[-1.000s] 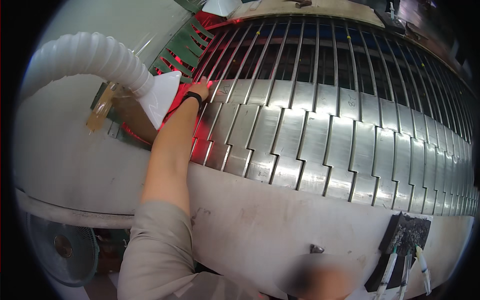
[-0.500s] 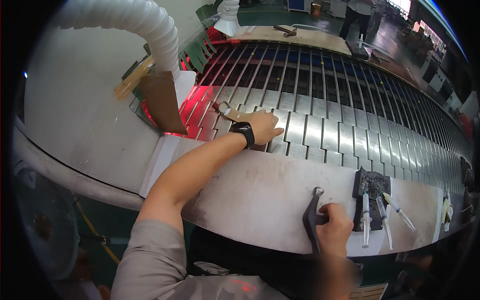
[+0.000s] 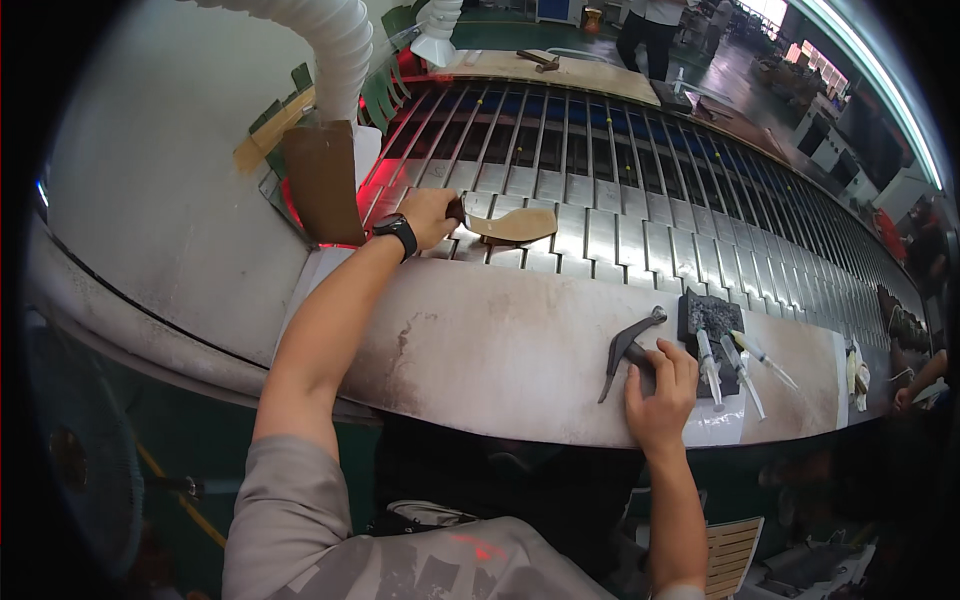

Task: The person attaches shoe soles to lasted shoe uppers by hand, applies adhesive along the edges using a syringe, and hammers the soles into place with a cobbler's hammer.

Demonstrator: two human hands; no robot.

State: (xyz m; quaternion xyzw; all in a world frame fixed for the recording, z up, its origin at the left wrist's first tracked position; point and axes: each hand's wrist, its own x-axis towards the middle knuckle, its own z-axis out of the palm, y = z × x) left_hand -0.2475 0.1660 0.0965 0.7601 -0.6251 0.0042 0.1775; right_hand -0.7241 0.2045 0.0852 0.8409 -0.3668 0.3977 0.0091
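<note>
My left hand (image 3: 430, 217) is over the metal slats with its fingers closed on the dark, narrow end of a tan sole-shaped piece (image 3: 515, 226). The piece stretches away to the right of the fingers, its broad end curving over the slats. My right hand (image 3: 664, 390) is at the front ledge, fingers bent round one handle of dark pincers (image 3: 622, 350) with a shiny metal head. Their other handle points down and to the left, outside the hand. Just beyond the right hand is a dark, crumbly block (image 3: 708, 312) with several syringes (image 3: 736, 362) leaning on it.
A slatted metal conveyor (image 3: 630, 235) runs beyond the pale ledge (image 3: 490, 345). White ducting (image 3: 335, 50) and a brown flap (image 3: 325, 185) stand at the left, by a red glow. A hammer (image 3: 538, 61) lies on the far board. A person (image 3: 650, 30) stands behind.
My left hand has moved left along the sole-shaped piece, uncovering its broad end. On the ledge, the pincers have turned, and my right hand has its fingers more forward on them. The view has shifted.
</note>
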